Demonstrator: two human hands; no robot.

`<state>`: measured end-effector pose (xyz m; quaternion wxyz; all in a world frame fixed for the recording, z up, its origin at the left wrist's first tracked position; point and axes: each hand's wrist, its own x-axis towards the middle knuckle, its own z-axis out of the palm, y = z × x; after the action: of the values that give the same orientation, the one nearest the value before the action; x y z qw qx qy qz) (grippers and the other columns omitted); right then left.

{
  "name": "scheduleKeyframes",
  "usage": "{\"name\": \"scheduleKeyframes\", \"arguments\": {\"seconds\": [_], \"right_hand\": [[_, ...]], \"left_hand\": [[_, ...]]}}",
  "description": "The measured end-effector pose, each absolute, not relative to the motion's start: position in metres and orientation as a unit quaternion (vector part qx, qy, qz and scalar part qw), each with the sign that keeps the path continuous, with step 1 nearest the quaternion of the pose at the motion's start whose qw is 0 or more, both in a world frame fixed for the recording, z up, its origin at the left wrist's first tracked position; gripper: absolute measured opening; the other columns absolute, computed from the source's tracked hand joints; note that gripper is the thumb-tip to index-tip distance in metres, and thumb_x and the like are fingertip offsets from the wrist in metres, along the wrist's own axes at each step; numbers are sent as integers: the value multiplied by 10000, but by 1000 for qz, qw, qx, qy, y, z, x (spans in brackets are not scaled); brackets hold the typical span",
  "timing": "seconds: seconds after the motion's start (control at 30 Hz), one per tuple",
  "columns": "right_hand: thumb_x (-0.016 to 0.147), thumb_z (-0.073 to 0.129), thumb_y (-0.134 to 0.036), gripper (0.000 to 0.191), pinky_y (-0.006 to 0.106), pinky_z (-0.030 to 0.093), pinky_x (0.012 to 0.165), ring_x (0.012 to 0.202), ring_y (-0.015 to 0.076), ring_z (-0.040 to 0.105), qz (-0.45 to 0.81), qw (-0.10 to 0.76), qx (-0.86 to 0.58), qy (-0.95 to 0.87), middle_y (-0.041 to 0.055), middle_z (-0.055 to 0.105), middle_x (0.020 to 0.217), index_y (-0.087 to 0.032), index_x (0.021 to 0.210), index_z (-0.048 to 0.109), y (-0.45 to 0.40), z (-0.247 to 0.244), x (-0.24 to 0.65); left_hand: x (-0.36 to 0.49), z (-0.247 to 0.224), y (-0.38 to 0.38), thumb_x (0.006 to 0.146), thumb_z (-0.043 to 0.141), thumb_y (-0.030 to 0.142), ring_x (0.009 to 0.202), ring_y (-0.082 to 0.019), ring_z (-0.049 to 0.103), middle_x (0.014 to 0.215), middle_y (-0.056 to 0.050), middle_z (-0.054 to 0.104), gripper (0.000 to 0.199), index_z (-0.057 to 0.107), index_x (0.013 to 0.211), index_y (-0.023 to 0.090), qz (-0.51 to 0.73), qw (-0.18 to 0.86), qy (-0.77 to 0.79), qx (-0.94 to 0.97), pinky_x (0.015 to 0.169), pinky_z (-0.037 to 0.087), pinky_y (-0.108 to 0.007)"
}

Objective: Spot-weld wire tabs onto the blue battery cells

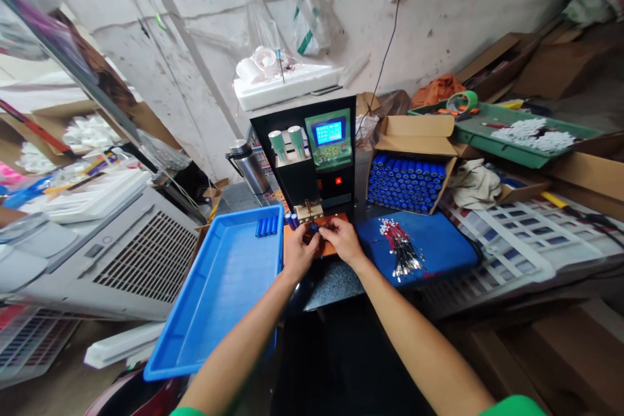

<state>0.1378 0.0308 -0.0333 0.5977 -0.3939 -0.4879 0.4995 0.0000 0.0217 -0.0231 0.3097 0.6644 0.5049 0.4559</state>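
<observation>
My left hand (298,252) and my right hand (342,238) meet over an orange pad (327,248) at the foot of a black spot-welding machine (312,156). Together they pinch a small blue battery cell (314,228) under the machine's welding tips. Two loose blue cells (291,220) stand just left of the hands. A few finished cells (267,225) lie at the far end of a blue plastic tray (214,299) on my left. A pile of red-and-black wire leads (402,248) lies on a blue mat (429,244) to my right.
An open cardboard box (414,136) packed with blue cells (404,183) stands right of the machine. A steel flask (247,166) is behind the tray. A grey air cooler (117,253) sits at left. A green tray (517,153) of white parts lies at the back right.
</observation>
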Motion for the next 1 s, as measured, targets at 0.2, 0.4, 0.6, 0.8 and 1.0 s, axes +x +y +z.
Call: {"name": "scheduleKeyframes", "arguments": {"seconds": [0.2,0.4,0.6,0.8,1.0], "right_hand": [[710,682,-361,172,315,510,704,707,195,630,494,595,-398,-493,31,684,753,-194,737,650,31,-32,139],[714,677,-355,160,314,508,708,708,194,630,490,598,-396,-496,28,689,748,-197,726,648,31,-32,138],[719,675,-358,163,311,507,696,703,194,629,487,594,-399,-501,29,688,744,-198,724,644,31,-33,139],[718,681,-369,179,307,510,698,705,191,631,486,591,-405,-501,29,689,751,-195,730,639,32,-36,139],[718,686,-366,173,316,516,712,719,197,643,489,595,-401,-496,30,695,766,-200,738,641,31,-35,139]], "left_hand": [[0,-21,22,856,603,332,695,-134,586,806,-9,664,246,646,1027,161,453,306,504,669,649,462,-239],[-1,-24,23,858,599,315,697,-130,587,836,-12,672,245,641,1051,169,451,296,505,674,658,464,-239],[-2,-26,24,856,600,320,680,-127,579,818,-8,664,237,645,1034,171,451,297,504,674,633,454,-232],[-1,-25,23,853,608,329,719,-134,598,864,-15,683,264,644,1064,174,453,299,503,672,685,473,-244],[0,-23,23,860,600,332,760,-144,625,904,-30,702,276,644,1078,168,451,305,502,672,718,492,-253]]}}
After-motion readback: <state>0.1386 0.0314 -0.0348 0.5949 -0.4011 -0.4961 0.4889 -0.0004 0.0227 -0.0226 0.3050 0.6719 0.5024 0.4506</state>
